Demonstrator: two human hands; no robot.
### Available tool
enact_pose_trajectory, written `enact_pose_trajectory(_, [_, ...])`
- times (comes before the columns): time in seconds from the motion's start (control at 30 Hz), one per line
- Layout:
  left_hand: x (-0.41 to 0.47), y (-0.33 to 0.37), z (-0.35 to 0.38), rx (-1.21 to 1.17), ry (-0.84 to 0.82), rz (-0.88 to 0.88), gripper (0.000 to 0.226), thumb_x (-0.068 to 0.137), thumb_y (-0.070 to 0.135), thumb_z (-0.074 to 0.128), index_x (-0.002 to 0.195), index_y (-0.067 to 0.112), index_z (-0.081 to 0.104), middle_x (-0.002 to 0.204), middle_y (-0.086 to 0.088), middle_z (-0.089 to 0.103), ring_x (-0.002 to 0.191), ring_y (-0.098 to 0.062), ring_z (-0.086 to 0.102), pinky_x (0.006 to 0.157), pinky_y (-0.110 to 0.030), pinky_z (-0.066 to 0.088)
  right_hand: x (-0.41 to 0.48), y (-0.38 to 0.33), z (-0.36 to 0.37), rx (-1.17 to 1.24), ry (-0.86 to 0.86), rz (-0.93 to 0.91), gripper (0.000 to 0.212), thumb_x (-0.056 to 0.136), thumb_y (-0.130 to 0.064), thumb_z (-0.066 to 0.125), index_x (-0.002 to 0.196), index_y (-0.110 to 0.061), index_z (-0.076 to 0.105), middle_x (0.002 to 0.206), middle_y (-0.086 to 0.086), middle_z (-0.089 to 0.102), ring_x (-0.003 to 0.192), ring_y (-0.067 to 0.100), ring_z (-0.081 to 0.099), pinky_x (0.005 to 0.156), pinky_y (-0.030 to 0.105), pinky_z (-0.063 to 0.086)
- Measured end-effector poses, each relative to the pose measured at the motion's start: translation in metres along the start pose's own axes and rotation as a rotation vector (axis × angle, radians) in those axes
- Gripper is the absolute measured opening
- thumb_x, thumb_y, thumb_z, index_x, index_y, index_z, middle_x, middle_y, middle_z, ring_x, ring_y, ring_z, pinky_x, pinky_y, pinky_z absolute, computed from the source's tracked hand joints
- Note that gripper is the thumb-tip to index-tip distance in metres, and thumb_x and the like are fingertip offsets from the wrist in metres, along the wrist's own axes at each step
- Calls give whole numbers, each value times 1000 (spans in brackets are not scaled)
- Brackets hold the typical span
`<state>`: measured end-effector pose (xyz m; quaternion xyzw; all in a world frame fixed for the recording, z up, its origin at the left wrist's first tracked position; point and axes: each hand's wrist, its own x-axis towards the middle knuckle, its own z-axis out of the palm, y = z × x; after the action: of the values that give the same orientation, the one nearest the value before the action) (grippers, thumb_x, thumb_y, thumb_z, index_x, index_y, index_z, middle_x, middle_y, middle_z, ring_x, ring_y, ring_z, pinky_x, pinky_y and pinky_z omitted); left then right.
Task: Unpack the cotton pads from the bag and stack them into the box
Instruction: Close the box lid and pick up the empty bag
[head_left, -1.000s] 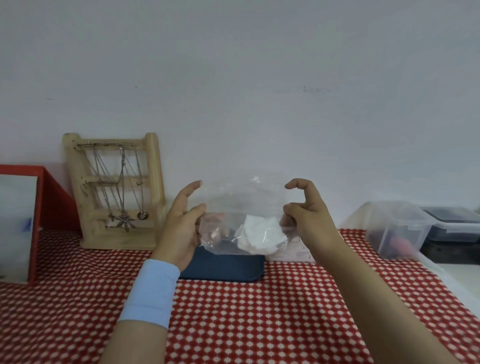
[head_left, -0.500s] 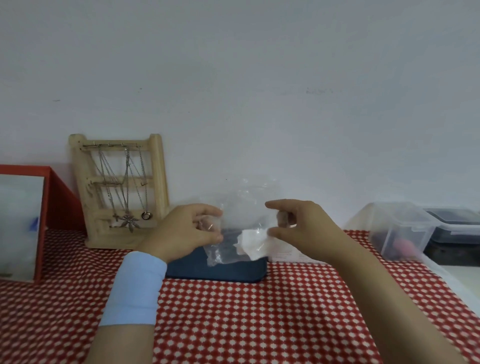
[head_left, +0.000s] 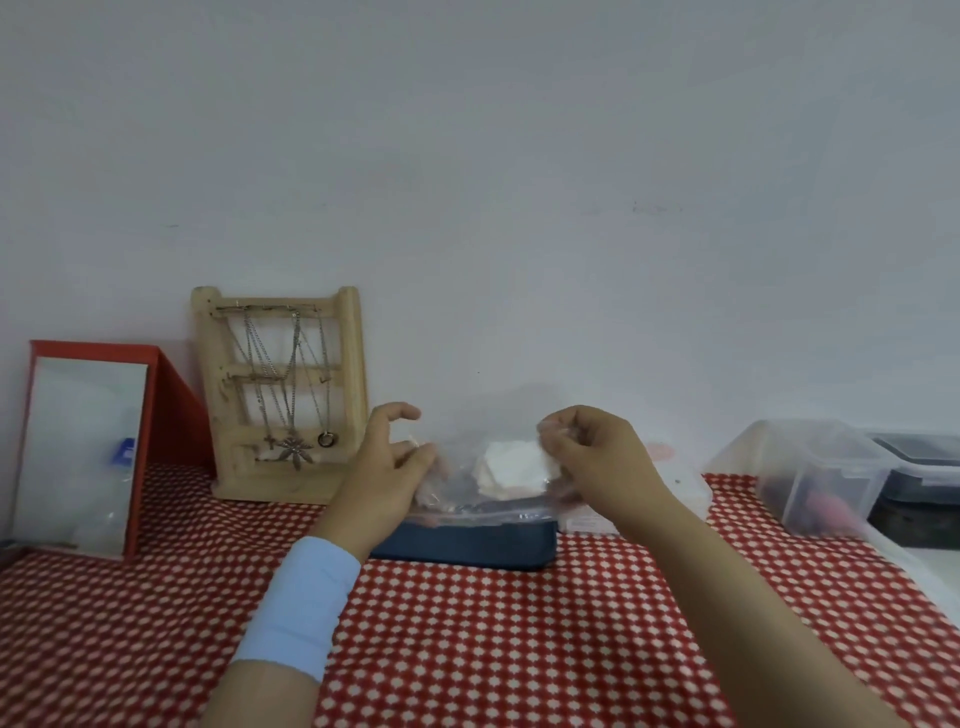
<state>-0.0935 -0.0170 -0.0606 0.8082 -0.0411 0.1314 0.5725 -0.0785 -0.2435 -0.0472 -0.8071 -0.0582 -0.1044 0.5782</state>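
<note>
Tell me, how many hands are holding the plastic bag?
2. The left hand pinches the left edge of the bag, and the right hand grips its right edge, just above the blue box.

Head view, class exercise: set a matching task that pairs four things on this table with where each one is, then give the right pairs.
Things:
1 cotton pads
2 blue box
3 necklaces
4 red-framed mirror

Places:
A hanging on the wooden stand
B far left on the tablecloth
C inside the clear bag
D on the tablecloth, just below the bag

Pairs: 1-C, 2-D, 3-A, 4-B
</note>
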Motion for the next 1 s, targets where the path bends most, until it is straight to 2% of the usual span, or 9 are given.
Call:
enact_pose_trajectory(0.1, [-2, -4, -7, -196, -100, -117, 15, 100, 26, 63, 110, 34, 56, 109, -4, 70, 100, -23, 69, 71, -49, 64, 6, -1, 15, -2, 26, 66, 11, 101, -15, 58, 104, -22, 65, 102, 3, 67, 74, 23, 71, 55, 29, 60])
enact_pose_trajectory(0.23, [2, -15, -21, -221, -168, -129, 23, 87, 4, 77, 103, 20, 73, 123, -2, 64, 91, -18, 75, 68, -36, 64, 11, -1, 29, 6, -37, 117, 24, 95, -18, 58, 116, -28, 60, 104, -1, 64, 87, 24, 70, 75, 38, 62])
enact_pose_trajectory(0.4, [22, -38, -35, -180, -219, -162, 45, 85, -5, 76, 122, 20, 70, 134, 5, 62, 105, -13, 71, 81, -31, 63, 18, 9, 42, -5, -101, 119, 47, 85, 3, 62, 120, -27, 55, 104, 8, 63, 82, 21, 66, 61, 26, 58])
enact_pose_trajectory(0.53, [47, -57, -29, 297, -243, -79, 58, 90, 17, 76, 144, 25, 55, 138, 14, 45, 133, -13, 47, 113, -34, 42, 39, 25, 66, -226, -54, 49, 34, 90, 1, 57, 112, -24, 57, 88, -2, 54, 66, 15, 55, 49, 22, 46])
enact_pose_trajectory(0.6, [58, -67, -22, 595, -244, -39, 57, 93, 20, 71, 146, 26, 51, 147, 4, 41, 145, -23, 37, 119, -36, 33, 50, 33, 81, -348, -91, 44, 28, 95, -2, 53, 113, -23, 56, 94, 0, 57, 68, 16, 56, 48, 21, 42])
enact_pose_trajectory(0.7, [65, -74, -11, 950, -252, 24, 57, 99, 24, 60, 153, 26, 42, 169, -6, 11, 155, -30, 11, 126, -42, 17, 66, 49, 100, -525, -146, 79, 37, 95, 1, 53, 127, -18, 56, 117, 9, 58, 88, 21, 59, 69, 24, 48])
enact_pose_trajectory(0.8, [68, -71, 1, 1027, -314, 136, 45, 106, 31, 43, 150, 20, 45, 163, -1, 32, 148, -28, 33, 119, -43, 31, 70, 64, 109, -818, -194, 15, 38, 98, -9, 53, 135, -14, 51, 132, 9, 51, 112, 26, 56, 90, 30, 47])
enact_pose_trajectory(0.87, [72, -74, 9, 1010, -481, 68, 47, 109, 28, 35, 154, 14, 36, 158, -5, 39, 143, -26, 39, 115, -35, 34, 66, 68, 109, -1125, -204, -129, 35, 99, -19, 49, 132, -10, 50, 132, 13, 50, 117, 30, 49, 95, 37, 45])
enact_pose_trajectory(1.0, [78, -88, 18, 1058, -640, -88, 63, 111, 28, 29, 162, 11, -2, 171, -9, -4, 158, -25, 6, 125, -35, 8, 61, 63, 106, -1272, -229, -363, 43, 97, -19, 49, 139, -10, 46, 145, 14, 42, 132, 32, 39, 111, 41, 36])
